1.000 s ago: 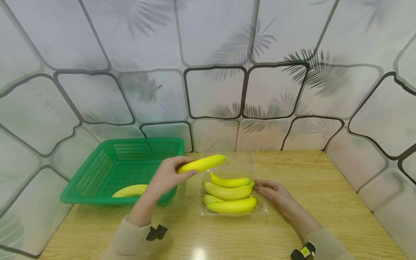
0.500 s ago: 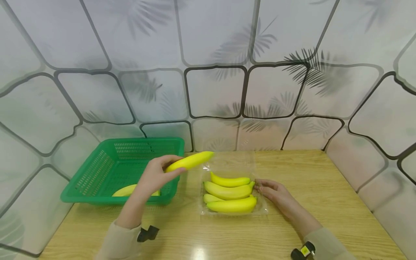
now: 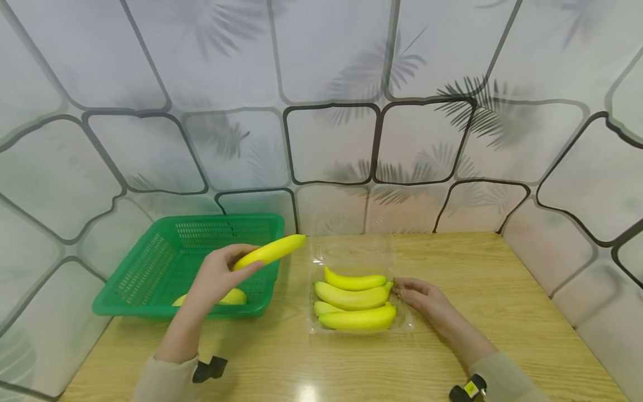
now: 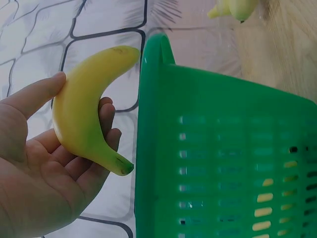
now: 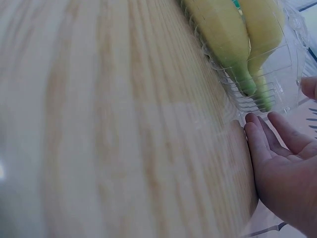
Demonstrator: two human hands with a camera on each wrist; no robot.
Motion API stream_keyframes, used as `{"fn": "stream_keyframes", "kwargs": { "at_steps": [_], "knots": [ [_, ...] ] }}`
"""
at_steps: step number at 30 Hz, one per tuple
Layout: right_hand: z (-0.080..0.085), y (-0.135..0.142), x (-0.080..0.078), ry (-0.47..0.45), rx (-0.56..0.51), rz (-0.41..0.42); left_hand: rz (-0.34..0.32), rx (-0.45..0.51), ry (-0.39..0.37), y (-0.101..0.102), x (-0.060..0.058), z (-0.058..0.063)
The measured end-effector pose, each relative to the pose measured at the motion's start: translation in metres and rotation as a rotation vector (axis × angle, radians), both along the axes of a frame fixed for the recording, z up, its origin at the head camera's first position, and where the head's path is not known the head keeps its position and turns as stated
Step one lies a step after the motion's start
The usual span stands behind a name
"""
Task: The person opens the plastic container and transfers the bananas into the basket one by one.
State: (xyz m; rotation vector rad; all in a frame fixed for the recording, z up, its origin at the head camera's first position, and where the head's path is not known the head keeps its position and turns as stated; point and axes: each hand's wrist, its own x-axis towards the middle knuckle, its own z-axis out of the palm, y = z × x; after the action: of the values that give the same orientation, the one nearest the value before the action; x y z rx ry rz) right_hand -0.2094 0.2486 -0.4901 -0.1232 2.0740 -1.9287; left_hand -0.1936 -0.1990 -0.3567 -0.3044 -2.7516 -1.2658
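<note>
My left hand grips a yellow banana over the right part of the green basket. In the left wrist view, the thumb lies on one side of the curved banana and the fingers on the other. A clear plastic clamshell box stands on the table with its lid raised at the back. Several bananas lie side by side in it. My right hand rests beside the box, with loosely extended fingertips at its right end.
Another banana lies in the basket near its front wall, partly hidden by my left forearm. The wooden table meets a patterned wall at the back. The wall also closes in at both sides.
My left hand has carried the banana leftward, away from the clamshell box and over the basket. My right hand and the bananas in the box have stayed put.
</note>
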Motion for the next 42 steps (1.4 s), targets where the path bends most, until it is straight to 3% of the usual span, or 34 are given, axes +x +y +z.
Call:
{"fn": "stream_keyframes", "kwargs": {
  "at_steps": [24,42],
  "knots": [
    [-0.004,0.001,0.000,0.009,0.003,0.008,0.138,-0.067,-0.072,-0.057,0.012,-0.020],
    [-0.002,0.002,-0.002,0.005,0.008,0.019,0.125,-0.107,-0.183,-0.084,0.006,-0.036]
  ]
}}
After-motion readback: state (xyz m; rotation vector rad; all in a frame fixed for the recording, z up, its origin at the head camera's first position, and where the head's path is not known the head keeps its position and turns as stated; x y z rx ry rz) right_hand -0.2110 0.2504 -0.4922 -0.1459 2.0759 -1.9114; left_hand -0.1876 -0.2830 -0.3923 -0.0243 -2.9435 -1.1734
